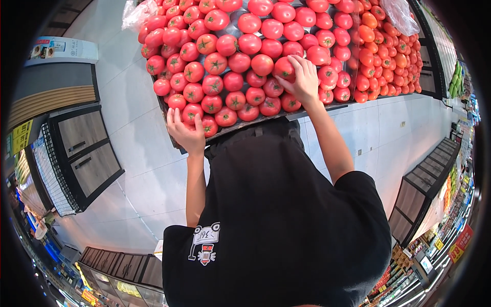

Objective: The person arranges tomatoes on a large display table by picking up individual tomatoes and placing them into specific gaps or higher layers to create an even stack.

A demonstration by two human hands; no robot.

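Note:
Rows of red tomatoes fill a display bin right in front of me. My right hand is curled around one large tomato in the middle of the heap, thumb below and fingers over its right side. At the bin's front left corner, my left hand lies against the tomatoes. A tomato shows between its thumb and fingers; whether the hand grips one is hidden.
A clear divider separates smaller orange-red tomatoes on the right. Crumpled plastic bags sit on the back left edge and on the smaller tomatoes. Dark wood-panelled cabinets stand left; a display stand stands right. Pale tiled floor lies between.

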